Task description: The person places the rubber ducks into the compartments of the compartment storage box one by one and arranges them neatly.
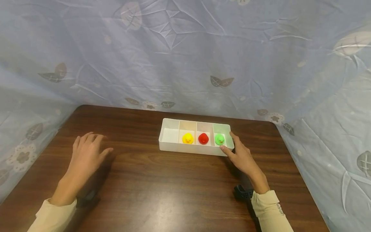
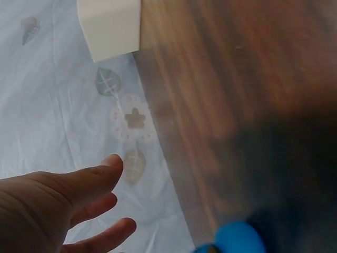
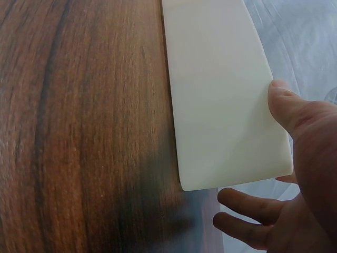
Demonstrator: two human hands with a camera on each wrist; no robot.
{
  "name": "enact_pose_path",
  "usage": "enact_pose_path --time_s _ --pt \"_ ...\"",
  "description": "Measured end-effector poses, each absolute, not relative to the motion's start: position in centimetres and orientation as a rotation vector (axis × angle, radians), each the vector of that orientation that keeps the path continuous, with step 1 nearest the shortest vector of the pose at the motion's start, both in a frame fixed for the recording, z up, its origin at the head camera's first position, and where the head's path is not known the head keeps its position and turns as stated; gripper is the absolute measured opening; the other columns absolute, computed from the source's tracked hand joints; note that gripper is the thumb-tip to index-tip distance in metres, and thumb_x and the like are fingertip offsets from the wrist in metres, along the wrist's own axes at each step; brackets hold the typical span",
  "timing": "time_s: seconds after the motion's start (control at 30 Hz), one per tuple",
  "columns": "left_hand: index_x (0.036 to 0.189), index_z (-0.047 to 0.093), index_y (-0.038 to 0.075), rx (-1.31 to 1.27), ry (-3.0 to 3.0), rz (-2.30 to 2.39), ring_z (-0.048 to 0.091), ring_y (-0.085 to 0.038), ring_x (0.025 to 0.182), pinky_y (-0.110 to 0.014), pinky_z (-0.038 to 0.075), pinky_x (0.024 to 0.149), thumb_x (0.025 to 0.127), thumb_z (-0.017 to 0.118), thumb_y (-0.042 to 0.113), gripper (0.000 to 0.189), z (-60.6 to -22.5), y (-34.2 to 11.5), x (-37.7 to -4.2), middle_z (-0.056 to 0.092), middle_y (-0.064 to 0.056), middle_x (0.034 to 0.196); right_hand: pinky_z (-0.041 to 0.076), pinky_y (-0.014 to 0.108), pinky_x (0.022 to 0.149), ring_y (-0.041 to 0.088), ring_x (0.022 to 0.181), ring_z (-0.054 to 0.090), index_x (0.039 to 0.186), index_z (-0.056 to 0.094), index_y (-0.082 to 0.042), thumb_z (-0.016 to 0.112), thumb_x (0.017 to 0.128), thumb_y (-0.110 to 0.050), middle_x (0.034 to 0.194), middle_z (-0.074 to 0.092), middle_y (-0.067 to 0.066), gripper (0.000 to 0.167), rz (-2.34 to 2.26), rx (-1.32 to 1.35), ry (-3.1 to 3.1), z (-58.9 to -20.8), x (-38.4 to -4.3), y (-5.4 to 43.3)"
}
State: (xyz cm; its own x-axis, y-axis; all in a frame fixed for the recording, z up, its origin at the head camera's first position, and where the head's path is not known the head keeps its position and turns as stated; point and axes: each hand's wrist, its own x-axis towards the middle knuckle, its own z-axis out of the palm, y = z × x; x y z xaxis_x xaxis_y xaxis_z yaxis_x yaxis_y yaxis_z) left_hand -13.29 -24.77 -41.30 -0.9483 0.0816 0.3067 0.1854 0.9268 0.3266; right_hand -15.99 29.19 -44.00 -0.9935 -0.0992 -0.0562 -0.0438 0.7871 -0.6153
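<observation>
A white divided tray (image 1: 195, 147) stands toward the back of the table with compartments in a row. From left to right, the first holds nothing, then come a yellow toy duck (image 1: 188, 138), a red toy duck (image 1: 203, 138) and a green toy duck (image 1: 219, 139). My right hand (image 1: 242, 158) holds the tray's right end, thumb at the front rim (image 3: 271, 87) and a finger at the far corner. Over the table's left side hovers my left hand (image 1: 87, 158), fingers loosely bent and holding nothing. Near it in the left wrist view lies a rounded blue toy (image 2: 239, 238), partly cut off.
The brown wooden table (image 1: 162, 183) has rounded back corners. A pale patterned cloth (image 1: 179, 64) hangs behind it and down both sides. Dark wrist-worn gear (image 1: 243, 192) sits by the right cuff.
</observation>
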Motion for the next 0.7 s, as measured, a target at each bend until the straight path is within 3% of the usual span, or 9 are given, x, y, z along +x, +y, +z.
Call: enact_pose_path --time_s 0.4,0.7 --pt "0.132 0.059 -0.013 -0.133 -2.920 -0.459 0.042 -0.068 0.130 -0.086 0.021 0.115 0.093 0.082 0.030 0.062 -43.0 -27.5 -11.4 0.055 -0.047 0.134 0.032 0.077 0.121 0.056 0.158 0.028 0.171 0.012 -0.008 0.057 0.106 -0.060 0.175 0.023 0.029 0.095 -0.979 -0.114 2.896 -43.8 -16.0 29.2" --pt "0.125 0.063 -0.008 -0.111 -2.883 -0.452 0.048 -0.066 0.122 -0.083 0.027 0.109 0.091 0.085 0.030 0.056 -44.1 -28.3 -10.7 0.059 -0.044 0.129 0.032 0.076 0.122 0.056 0.158 0.028 0.171 0.012 -0.008 0.057 0.105 -0.062 0.175 0.023 0.029 0.096 -0.965 -0.104 2.897 -43.8 -16.0 29.2"
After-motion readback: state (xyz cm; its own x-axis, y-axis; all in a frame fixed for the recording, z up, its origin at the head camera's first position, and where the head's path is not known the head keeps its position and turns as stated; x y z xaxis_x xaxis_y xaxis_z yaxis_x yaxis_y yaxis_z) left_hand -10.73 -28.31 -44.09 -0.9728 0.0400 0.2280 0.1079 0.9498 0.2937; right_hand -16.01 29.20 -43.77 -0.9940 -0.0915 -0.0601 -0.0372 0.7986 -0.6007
